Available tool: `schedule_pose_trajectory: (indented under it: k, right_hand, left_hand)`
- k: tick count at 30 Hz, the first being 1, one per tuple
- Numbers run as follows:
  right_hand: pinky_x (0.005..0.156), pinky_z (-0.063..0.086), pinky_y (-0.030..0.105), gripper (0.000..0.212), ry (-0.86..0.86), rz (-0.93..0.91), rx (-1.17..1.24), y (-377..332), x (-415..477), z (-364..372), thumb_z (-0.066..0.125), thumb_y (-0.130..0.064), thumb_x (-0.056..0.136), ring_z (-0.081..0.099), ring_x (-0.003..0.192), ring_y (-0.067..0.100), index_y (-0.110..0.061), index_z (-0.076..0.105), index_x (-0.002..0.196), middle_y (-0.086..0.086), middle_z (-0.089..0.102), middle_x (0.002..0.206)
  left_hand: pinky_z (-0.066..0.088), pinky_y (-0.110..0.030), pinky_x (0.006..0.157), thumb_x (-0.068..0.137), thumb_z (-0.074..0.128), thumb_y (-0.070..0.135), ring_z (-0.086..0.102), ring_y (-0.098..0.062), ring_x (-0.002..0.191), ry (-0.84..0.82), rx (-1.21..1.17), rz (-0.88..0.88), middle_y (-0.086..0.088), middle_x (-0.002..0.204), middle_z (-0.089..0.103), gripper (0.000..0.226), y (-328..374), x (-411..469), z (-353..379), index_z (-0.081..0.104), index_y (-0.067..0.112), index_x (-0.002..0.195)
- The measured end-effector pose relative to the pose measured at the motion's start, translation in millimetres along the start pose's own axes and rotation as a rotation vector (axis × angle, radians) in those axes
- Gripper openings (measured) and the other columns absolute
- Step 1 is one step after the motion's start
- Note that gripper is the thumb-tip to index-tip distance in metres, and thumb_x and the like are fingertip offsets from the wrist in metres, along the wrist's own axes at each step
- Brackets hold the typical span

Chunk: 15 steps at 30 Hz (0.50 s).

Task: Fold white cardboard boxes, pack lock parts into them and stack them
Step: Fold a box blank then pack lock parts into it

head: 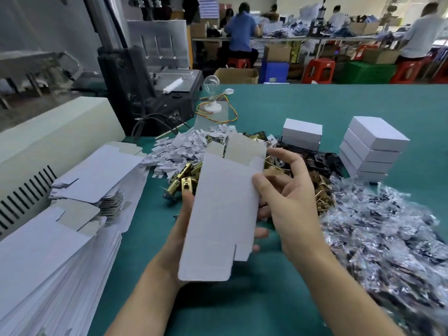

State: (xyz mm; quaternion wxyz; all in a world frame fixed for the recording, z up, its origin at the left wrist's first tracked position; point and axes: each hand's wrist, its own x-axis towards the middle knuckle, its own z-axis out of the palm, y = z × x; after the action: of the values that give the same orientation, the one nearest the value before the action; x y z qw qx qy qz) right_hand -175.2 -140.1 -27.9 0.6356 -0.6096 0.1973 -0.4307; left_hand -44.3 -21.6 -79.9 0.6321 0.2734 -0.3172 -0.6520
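The flat box blank point(223, 214) is held above the table point(339, 112) at frame centre, long axis toward 12 o'clock. The left hand point(179, 229) clamps it from beneath, thumb on its left edge, supporting it. The right hand point(288, 202) pinches its right edge, probably to pop it open. Brass latches point(184, 180) lie at 11 o'clock, finished boxes point(371, 151) stacked at 2 o'clock, within reach.

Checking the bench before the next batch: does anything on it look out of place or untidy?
A bare light bulb on a white base, with loose coloured wires, stands on the green table behind the lock parts, unrelated to packing. The finished white boxes are stacked slightly askew.
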Motion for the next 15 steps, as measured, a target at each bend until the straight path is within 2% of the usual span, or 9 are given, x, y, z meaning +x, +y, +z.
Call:
schedule_pose_trajectory:
  k: [3, 5, 7, 8, 10, 11, 13, 15]
  right_hand:
    - [0.055, 0.057, 0.032, 0.04, -0.073, -0.092, -0.094, 3.0, -3.5, -6.0, 0.066, -0.007, 0.098, 0.066, 0.072, 0.017, -0.037, 0.061, 0.124, 0.001, 0.069, 0.1]
    - [0.068, 0.06, 0.037, 0.033, -0.09, -0.162, -0.278, 4.5, -3.6, -8.7, 0.067, -0.018, 0.097, 0.067, 0.092, 0.013, -0.042, 0.066, 0.12, -0.011, 0.063, 0.114]
    - [0.088, 0.056, 0.038, 0.025, -0.097, -0.213, -0.409, 5.3, -2.9, -9.1, 0.068, -0.033, 0.093, 0.057, 0.12, 0.006, -0.043, 0.07, 0.116, -0.015, 0.051, 0.131]
    - [0.095, 0.054, 0.041, 0.023, -0.108, -0.221, -0.428, 4.9, -3.2, -8.7, 0.068, -0.041, 0.092, 0.048, 0.13, 0.002, -0.042, 0.071, 0.115, -0.013, 0.045, 0.137]
    - [0.104, 0.049, 0.045, 0.03, -0.129, -0.227, -0.46, 2.7, -4.3, -8.5, 0.066, -0.053, 0.087, 0.037, 0.137, -0.004, -0.036, 0.071, 0.112, -0.012, 0.039, 0.142]
    - [0.107, 0.045, 0.041, 0.034, -0.134, -0.23, -0.482, 1.5, -4.6, -8.9, 0.065, -0.057, 0.084, 0.037, 0.137, -0.004, -0.034, 0.07, 0.109, -0.011, 0.038, 0.142]
    - [0.107, 0.042, 0.033, 0.04, -0.131, -0.228, -0.489, -0.5, -4.3, -9.1, 0.066, -0.062, 0.077, 0.039, 0.137, 0.002, -0.03, 0.064, 0.102, -0.01, 0.039, 0.137]
    - [0.104, 0.043, 0.03, 0.045, -0.124, -0.22, -0.48, -1.0, -3.5, -9.0, 0.072, -0.062, 0.07, 0.04, 0.135, 0.009, -0.026, 0.058, 0.095, -0.009, 0.038, 0.132]
  left_hand:
    - [0.053, -0.054, 0.103, 0.069, 0.078, 0.08, 0.068, -0.03, 0.118, 0.149, 0.136, 0.044, -0.011, 0.136, 0.068, 0.093, 8.0, -8.5, 10.8, 0.067, 0.022, 0.141]
    - [0.057, -0.046, 0.102, 0.046, 0.088, 0.083, 0.071, -0.028, 0.117, 0.261, 0.219, 0.005, -0.012, 0.128, 0.074, 0.107, 10.4, -16.5, 15.9, 0.074, 0.022, 0.133]
    - [0.062, -0.037, 0.089, 0.036, 0.093, 0.08, 0.076, -0.024, 0.108, 0.313, 0.255, 0.026, -0.013, 0.117, 0.078, 0.111, 14.0, -18.3, 24.3, 0.077, 0.015, 0.125]
    - [0.063, -0.031, 0.079, 0.039, 0.093, 0.078, 0.078, -0.021, 0.098, 0.297, 0.291, 0.049, -0.01, 0.108, 0.081, 0.109, 17.1, -16.6, 31.3, 0.074, 0.012, 0.123]
    - [0.062, -0.024, 0.069, 0.044, 0.088, 0.082, 0.079, -0.013, 0.086, 0.253, 0.398, 0.039, -0.001, 0.097, 0.082, 0.116, 23.2, -12.8, 42.4, 0.055, 0.009, 0.127]
    - [0.062, -0.024, 0.069, 0.045, 0.085, 0.085, 0.079, -0.012, 0.086, 0.239, 0.448, 0.041, 0.0, 0.097, 0.082, 0.119, 24.7, -13.3, 44.8, 0.049, 0.01, 0.129]
    - [0.062, -0.033, 0.077, 0.044, 0.083, 0.087, 0.077, -0.021, 0.095, 0.254, 0.534, 0.076, -0.005, 0.112, 0.08, 0.124, 23.5, -10.6, 43.5, 0.047, 0.015, 0.138]
    - [0.058, -0.054, 0.083, 0.029, 0.092, 0.08, 0.074, -0.035, 0.096, 0.274, 0.506, 0.089, -0.013, 0.113, 0.077, 0.131, 20.3, -9.1, 40.3, 0.053, 0.016, 0.136]
